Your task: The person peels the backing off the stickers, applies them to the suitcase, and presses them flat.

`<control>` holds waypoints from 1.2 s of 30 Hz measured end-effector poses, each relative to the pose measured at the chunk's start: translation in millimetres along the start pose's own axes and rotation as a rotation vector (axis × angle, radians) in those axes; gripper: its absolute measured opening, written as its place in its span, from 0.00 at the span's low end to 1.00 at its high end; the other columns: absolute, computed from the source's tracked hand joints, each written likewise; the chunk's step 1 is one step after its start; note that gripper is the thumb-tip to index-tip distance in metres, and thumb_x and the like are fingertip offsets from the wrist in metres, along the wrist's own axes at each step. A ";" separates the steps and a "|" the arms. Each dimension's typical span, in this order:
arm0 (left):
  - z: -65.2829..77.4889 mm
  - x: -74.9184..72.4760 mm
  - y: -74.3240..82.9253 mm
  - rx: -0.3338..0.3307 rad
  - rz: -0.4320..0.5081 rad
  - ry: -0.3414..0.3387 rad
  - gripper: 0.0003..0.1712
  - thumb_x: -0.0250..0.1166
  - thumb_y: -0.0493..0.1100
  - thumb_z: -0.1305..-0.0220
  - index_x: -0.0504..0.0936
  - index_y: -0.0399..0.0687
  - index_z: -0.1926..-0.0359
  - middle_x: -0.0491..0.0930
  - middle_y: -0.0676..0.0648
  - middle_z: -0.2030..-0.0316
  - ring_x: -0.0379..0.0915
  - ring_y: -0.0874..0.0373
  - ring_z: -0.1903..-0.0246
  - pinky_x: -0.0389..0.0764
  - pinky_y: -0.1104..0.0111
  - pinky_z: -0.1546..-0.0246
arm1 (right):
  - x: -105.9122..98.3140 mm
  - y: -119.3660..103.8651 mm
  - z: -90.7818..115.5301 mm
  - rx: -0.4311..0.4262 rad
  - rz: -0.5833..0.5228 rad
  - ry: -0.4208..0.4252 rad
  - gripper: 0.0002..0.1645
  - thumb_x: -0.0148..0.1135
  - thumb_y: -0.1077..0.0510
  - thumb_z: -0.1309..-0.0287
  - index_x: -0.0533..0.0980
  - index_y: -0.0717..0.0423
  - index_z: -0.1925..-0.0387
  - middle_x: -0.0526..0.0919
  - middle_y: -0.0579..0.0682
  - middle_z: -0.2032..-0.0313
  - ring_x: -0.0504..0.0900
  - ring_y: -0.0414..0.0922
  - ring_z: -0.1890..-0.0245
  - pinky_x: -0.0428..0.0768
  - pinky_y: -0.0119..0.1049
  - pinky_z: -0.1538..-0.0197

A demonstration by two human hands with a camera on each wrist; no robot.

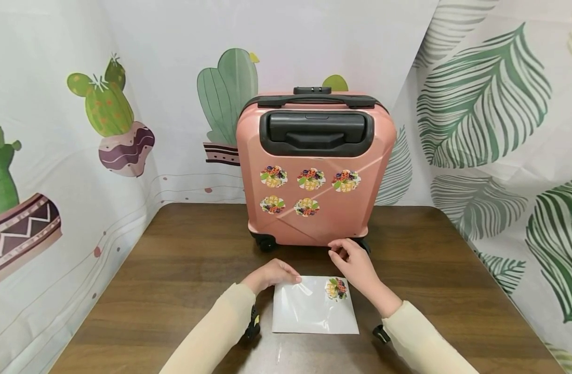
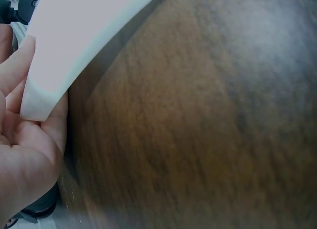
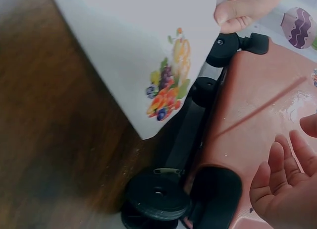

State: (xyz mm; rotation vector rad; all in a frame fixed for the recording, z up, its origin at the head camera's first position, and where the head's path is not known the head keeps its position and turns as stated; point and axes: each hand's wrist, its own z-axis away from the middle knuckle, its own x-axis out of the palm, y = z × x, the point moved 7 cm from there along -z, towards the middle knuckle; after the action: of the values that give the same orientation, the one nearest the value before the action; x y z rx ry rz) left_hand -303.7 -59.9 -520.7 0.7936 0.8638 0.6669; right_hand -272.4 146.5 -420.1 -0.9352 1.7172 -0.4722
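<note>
My left hand (image 1: 273, 274) pinches the far left corner of a white glossy sticker sheet (image 1: 300, 311), thumb on top and fingers beneath. The left wrist view shows the sheet (image 2: 79, 40) lifted off the wood there. One round fruit sticker (image 1: 336, 289) sits near its far right corner. My right hand (image 1: 357, 266) hovers beyond that corner, close to the lower front of a pink suitcase (image 1: 342, 223). In the right wrist view its fingers (image 3: 278, 174) are loosely bent and hold nothing. Several matching fruit stickers (image 1: 274, 177) are on the suitcase front, three above and two below.
The suitcase stands upright at the back of the brown wooden table (image 1: 183, 291), its black wheels (image 1: 266, 243) on the tabletop. Its black handle (image 1: 317, 130) is at the top. A cloth (image 1: 173, 62) printed with cacti and leaves hangs behind and at both sides.
</note>
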 end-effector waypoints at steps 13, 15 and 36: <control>-0.9 0.7 -1.7 0.009 0.016 -0.011 0.12 0.73 0.41 0.37 0.91 0.38 0.56 0.89 0.46 0.56 0.78 0.61 0.61 0.82 0.64 0.50 | 3.6 20.3 13.3 0.053 0.049 -0.162 0.08 0.64 0.61 0.33 0.83 0.61 0.56 0.85 0.51 0.60 0.76 0.37 0.66 0.76 0.31 0.62; -1.1 1.1 -1.8 0.008 0.022 -0.013 0.12 0.73 0.41 0.37 0.90 0.37 0.56 0.89 0.46 0.56 0.78 0.61 0.61 0.82 0.63 0.50 | 3.9 24.7 15.2 0.061 0.047 -0.177 0.08 0.64 0.61 0.34 0.83 0.61 0.56 0.85 0.51 0.60 0.77 0.38 0.65 0.76 0.31 0.61; 1.7 0.1 -1.3 -0.002 0.031 -0.015 0.12 0.73 0.41 0.37 0.90 0.37 0.56 0.89 0.46 0.55 0.78 0.60 0.60 0.80 0.65 0.52 | 19.5 65.1 26.4 0.311 -0.128 -0.414 0.19 0.61 0.53 0.30 0.81 0.63 0.46 0.85 0.59 0.48 0.80 0.47 0.50 0.77 0.40 0.50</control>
State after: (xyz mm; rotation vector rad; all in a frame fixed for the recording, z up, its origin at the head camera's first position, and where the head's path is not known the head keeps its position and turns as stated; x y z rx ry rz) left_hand -301.9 -61.1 -521.1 0.8107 0.8382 0.6885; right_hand -273.3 174.8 -487.2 -0.8482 1.1765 -0.5665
